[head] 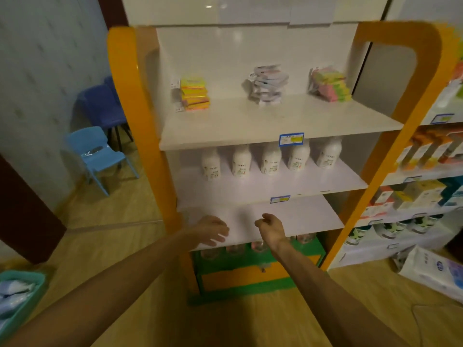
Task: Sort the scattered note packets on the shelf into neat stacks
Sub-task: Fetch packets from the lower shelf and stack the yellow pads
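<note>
Three stacks of note packets on the top shelf (275,121), well above both hands and untouched: yellow and orange stack (195,93) at the left, white stack (268,83) in the middle, pink and green stack (330,83) at the right, all well apart. Left hand (211,230) low in front of the bare third shelf (300,216), fingers straight and loose, grip wide, holding nothing. Right hand (270,227) just beside it, fingers curled in, grip narrow, nothing in it. Five white bottles (270,159) in a row on the second shelf. Two blue price tags (291,139) on the shelf edges. Light blue chair (96,156) on the floor at left, near a darker blue seat (105,106).
</note>
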